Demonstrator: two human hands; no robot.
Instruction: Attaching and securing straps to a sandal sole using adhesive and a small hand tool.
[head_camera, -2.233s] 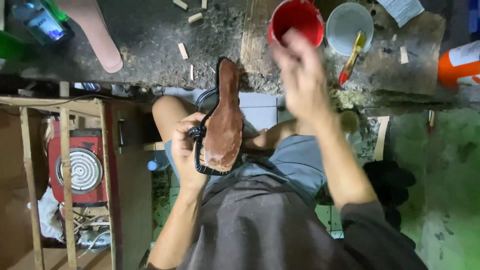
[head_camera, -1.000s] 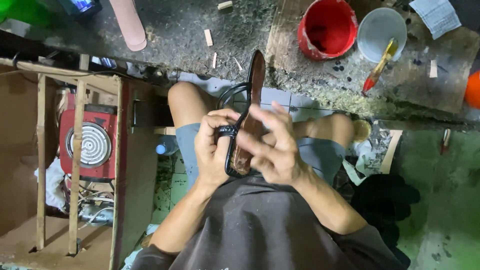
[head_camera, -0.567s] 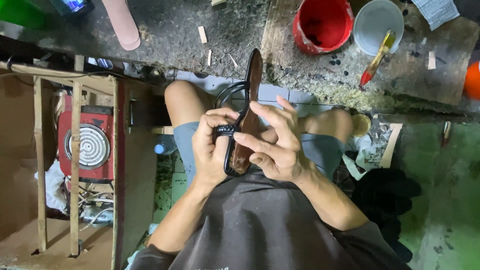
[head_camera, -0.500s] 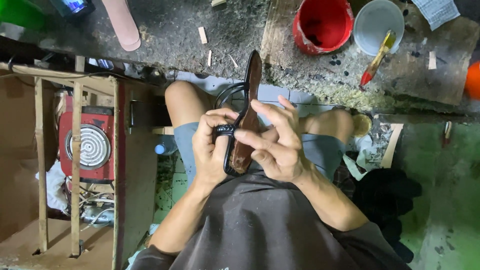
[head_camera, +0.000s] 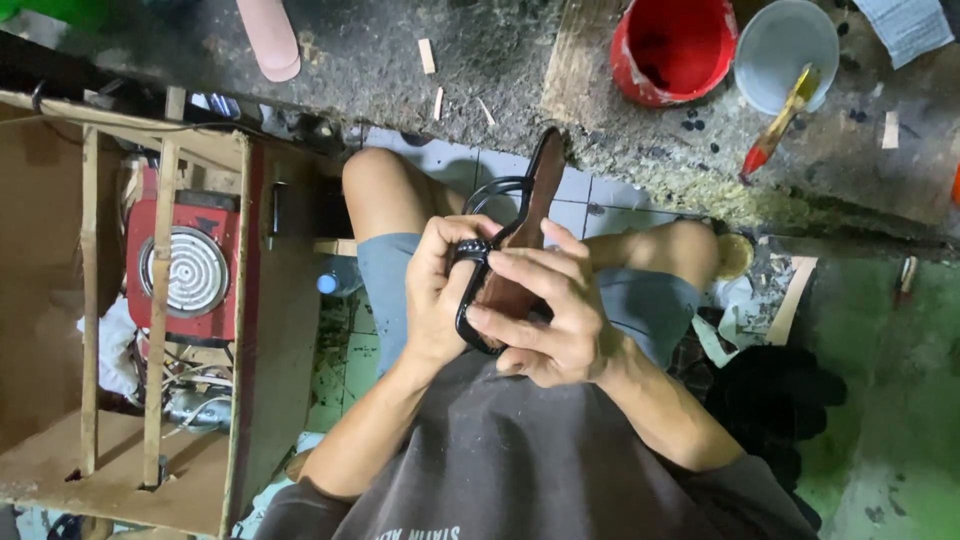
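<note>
While the head view looks down over a seated person's lap, a brown sandal sole (head_camera: 528, 215) with black straps (head_camera: 470, 290) is held upright between both hands, above the knees and just below the edge of the table (head_camera: 500, 60). The sole's lower part is gripped by the left hand (head_camera: 440, 290), whose fingers (head_camera: 470, 250) are curled closed around the strap and the sole's edge. The sole's face is covered by the right hand (head_camera: 550, 320), its fingers (head_camera: 520, 265) bent and pressed against the brown surface, so that the sole is clasped from both sides. Only the narrow upper end of the sole is left showing, pointing toward the table.

On the rough, stained table, a red bucket (head_camera: 675, 48) is seen beside a pale blue cup (head_camera: 775, 40), and a red-handled brush (head_camera: 775, 135) is laid across the cup's rim. A pink sole blank (head_camera: 268, 40) lies at the table's left. A red electric hotplate (head_camera: 190, 265) is set inside a wooden frame (head_camera: 160, 300) to the person's left.
</note>
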